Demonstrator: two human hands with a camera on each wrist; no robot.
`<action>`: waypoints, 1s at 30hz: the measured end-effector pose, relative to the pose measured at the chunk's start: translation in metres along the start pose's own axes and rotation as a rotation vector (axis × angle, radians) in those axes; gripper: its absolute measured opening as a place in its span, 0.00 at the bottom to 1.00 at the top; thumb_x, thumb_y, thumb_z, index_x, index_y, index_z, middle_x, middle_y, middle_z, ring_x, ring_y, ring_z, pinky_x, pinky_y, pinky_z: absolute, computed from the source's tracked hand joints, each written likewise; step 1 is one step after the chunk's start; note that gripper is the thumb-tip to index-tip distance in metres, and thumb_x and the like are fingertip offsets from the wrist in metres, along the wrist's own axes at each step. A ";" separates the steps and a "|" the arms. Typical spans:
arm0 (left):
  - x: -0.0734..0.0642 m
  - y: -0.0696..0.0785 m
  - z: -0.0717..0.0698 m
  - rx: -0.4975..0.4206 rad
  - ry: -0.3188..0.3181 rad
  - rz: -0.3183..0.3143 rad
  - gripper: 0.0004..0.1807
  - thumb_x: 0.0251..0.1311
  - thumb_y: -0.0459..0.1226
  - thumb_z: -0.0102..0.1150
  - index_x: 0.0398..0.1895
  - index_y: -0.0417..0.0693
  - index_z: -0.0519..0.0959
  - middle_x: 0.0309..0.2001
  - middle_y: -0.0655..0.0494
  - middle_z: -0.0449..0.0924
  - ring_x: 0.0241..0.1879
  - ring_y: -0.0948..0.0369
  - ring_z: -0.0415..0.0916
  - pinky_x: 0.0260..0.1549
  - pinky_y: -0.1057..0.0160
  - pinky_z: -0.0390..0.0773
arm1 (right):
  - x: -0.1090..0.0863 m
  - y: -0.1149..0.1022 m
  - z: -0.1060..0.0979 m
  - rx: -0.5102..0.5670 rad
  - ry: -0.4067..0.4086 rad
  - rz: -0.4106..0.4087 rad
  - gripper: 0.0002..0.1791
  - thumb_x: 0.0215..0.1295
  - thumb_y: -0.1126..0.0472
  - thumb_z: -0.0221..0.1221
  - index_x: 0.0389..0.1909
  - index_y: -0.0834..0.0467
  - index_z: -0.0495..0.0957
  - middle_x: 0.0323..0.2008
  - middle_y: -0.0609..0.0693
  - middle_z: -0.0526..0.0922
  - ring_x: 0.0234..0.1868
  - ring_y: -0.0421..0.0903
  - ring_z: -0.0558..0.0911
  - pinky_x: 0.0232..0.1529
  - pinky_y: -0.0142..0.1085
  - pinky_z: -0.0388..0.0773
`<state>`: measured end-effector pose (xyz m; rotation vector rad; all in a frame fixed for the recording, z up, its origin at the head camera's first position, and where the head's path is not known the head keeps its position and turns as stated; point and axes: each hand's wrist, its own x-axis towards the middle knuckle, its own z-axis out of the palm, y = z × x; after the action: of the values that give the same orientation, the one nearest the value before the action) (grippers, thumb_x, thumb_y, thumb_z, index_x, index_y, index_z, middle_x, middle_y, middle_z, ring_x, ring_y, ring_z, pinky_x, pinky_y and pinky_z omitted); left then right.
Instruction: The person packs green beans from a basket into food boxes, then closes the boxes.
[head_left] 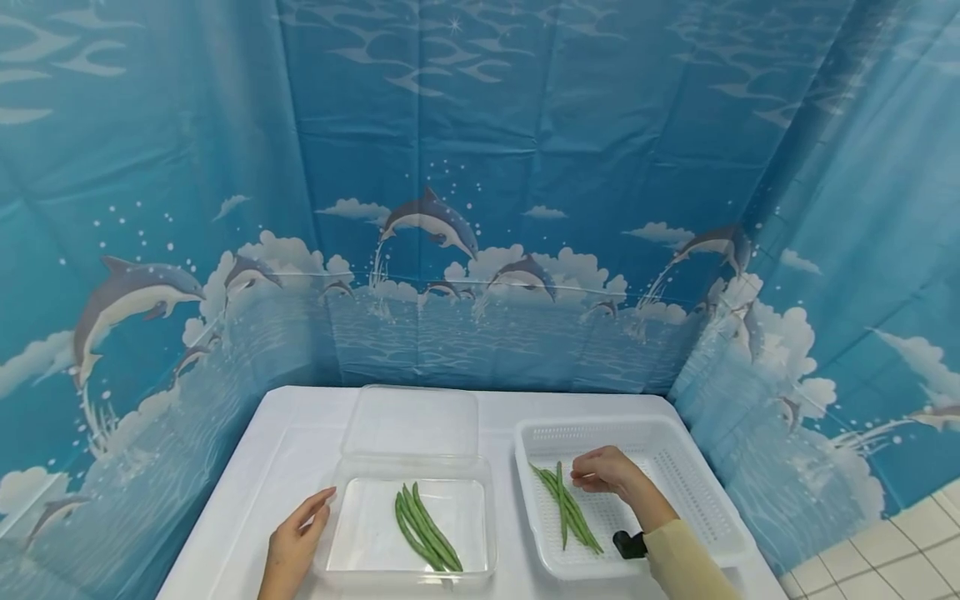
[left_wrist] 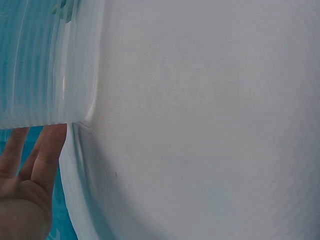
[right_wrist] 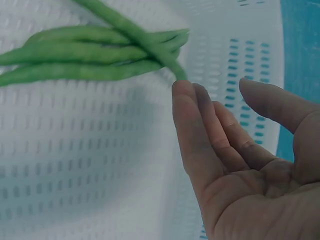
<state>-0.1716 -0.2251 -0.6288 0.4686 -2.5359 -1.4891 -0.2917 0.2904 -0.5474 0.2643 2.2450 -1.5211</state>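
Note:
Several green beans lie in a white perforated basket, one crossing over the others. Over this basket is my right hand, its thumb apart from the fingers and nothing between them. In the right wrist view, the fingertips of that right hand come right at the end of the crossing bean. A clear plastic box to the left holds more green beans, lying side by side. My left hand is at the box's left side, fingers extended and holding nothing.
Behind the box lies a translucent lid. A white cloth covers the table. Blue curtains with dolphins stand close behind and at both sides. A black wrist strap shows at my right sleeve.

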 end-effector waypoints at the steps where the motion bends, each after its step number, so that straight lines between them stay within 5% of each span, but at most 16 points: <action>1: 0.000 0.000 0.000 0.001 0.001 -0.002 0.21 0.80 0.45 0.56 0.69 0.48 0.79 0.71 0.41 0.78 0.73 0.36 0.72 0.66 0.34 0.79 | 0.001 0.003 -0.001 -0.015 0.010 0.012 0.20 0.75 0.69 0.60 0.58 0.81 0.75 0.43 0.66 0.90 0.35 0.44 0.92 0.38 0.33 0.92; 8: 0.001 -0.001 0.000 -0.004 0.004 0.001 0.21 0.80 0.45 0.55 0.69 0.48 0.79 0.71 0.41 0.78 0.73 0.36 0.72 0.66 0.33 0.78 | 0.014 0.020 -0.003 -0.128 0.085 0.089 0.15 0.68 0.70 0.64 0.50 0.78 0.82 0.37 0.64 0.91 0.31 0.46 0.91 0.39 0.39 0.93; 15: 0.001 -0.002 0.001 -0.007 0.012 -0.004 0.21 0.80 0.46 0.56 0.69 0.48 0.80 0.71 0.41 0.78 0.73 0.37 0.73 0.66 0.33 0.79 | 0.021 0.033 0.000 -0.199 0.136 0.141 0.10 0.65 0.70 0.66 0.41 0.74 0.85 0.26 0.58 0.90 0.24 0.43 0.88 0.31 0.35 0.90; 30: 0.000 0.000 0.001 -0.005 0.024 0.012 0.20 0.80 0.44 0.56 0.68 0.47 0.80 0.70 0.41 0.79 0.72 0.36 0.73 0.66 0.34 0.79 | 0.015 0.028 0.028 -0.271 0.068 0.049 0.07 0.58 0.70 0.67 0.36 0.71 0.87 0.22 0.54 0.86 0.22 0.42 0.84 0.32 0.40 0.92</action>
<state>-0.1720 -0.2245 -0.6288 0.4670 -2.5115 -1.4764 -0.2880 0.2746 -0.5864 0.2907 2.4452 -1.1817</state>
